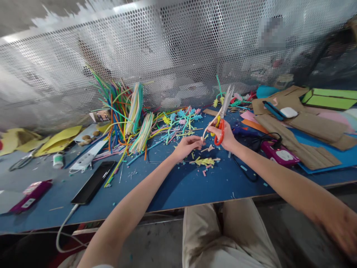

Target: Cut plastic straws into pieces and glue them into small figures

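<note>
My right hand [227, 136] grips scissors [228, 98] with red and yellow handles, the blades pointing up and away. A pale peach pipe cleaner [209, 125] passes by the fingers of that hand and runs down to my left hand [189, 147], whose closed fingertips hold its lower end. Below the hands, a yellow fuzzy pipe-cleaner piece [205, 161] lies on the blue table [173, 186] among short pink and yellow clippings. Just beyond my left hand are pipe-cleaner sprigs [181, 118] with blue, pink and yellow tips.
Bundles of colourful pipe cleaners [135, 111] stand at the back left, before a perforated metal screen [181, 48]. A phone [93, 182] on a cable lies at the left, near a small bottle [58, 160]. Cardboard pieces [301, 145] and a purple box [280, 153] are at the right.
</note>
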`<state>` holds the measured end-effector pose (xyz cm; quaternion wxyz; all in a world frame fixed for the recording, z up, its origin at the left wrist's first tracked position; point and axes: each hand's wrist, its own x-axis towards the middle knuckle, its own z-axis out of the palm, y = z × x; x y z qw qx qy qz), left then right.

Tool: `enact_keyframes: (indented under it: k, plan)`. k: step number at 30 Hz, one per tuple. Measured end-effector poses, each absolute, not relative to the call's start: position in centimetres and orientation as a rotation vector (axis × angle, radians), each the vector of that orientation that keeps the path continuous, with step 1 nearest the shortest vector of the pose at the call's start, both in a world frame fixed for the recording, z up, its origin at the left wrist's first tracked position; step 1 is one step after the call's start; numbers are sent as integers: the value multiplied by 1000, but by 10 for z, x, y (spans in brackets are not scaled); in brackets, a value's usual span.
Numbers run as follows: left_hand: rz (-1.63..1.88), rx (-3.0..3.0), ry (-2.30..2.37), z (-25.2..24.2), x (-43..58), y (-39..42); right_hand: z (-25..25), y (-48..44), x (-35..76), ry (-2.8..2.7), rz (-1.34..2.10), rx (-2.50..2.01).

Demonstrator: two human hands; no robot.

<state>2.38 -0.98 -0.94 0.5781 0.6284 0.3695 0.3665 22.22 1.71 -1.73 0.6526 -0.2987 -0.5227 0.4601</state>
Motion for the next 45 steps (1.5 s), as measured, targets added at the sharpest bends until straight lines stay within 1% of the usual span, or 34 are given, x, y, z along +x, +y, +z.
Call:
enact_keyframes:
  k: [11, 20, 26, 34, 45]
  plan:
    - [778, 1453, 896, -9, 22, -11, -15, 13, 221, -1259, 1024, -709]
    - [805, 1486, 874, -3, 22, -14, -5, 3, 222, -1382, 1055, -768]
    - [771, 1526, 861, -4, 21, -13, -5, 0, 221, -1508, 1149, -745]
    - [720, 1409, 760, -8, 21, -13, -11, 3, 221, -1577, 1214, -709]
    - [706, 1447, 782, -6, 23, -14, -4, -1, 223, -1655, 1145, -785]
